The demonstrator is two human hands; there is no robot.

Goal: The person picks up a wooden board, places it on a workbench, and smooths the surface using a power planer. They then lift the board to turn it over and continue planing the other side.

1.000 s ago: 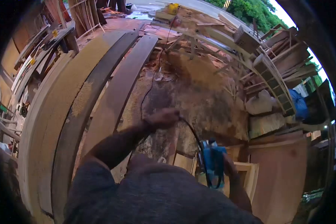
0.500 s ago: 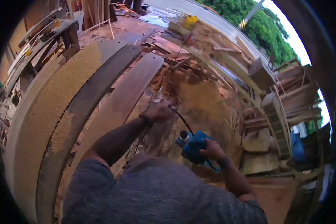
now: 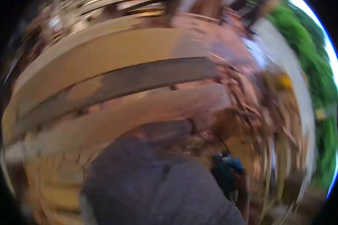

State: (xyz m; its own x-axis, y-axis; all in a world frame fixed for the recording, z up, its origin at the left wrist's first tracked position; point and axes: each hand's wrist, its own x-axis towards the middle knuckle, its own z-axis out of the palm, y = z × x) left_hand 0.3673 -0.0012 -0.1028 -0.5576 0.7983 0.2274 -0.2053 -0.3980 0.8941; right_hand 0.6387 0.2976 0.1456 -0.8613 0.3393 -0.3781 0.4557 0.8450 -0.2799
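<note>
Everything is smeared by motion, so only the bigger shapes read. Three long planks run across in front of you: a pale sawdust-covered plank [image 3: 101, 60] farthest, a dark plank [image 3: 146, 80] beside it, and a pinkish plank [image 3: 139, 110] nearest. Your grey shirt [image 3: 157, 187] fills the lower middle. Wood scraps [image 3: 266, 112] litter the floor past the planks' right ends, with green foliage [image 3: 321, 63] beyond. The blue power tool [image 3: 227, 168] hangs just right of your shirt, over the floor below the planks' right ends. Your right hand [image 3: 245, 183] is against the tool's right side; whether its fingers are wrapped around it, you cannot tell. Your left hand cannot be made out.
</note>
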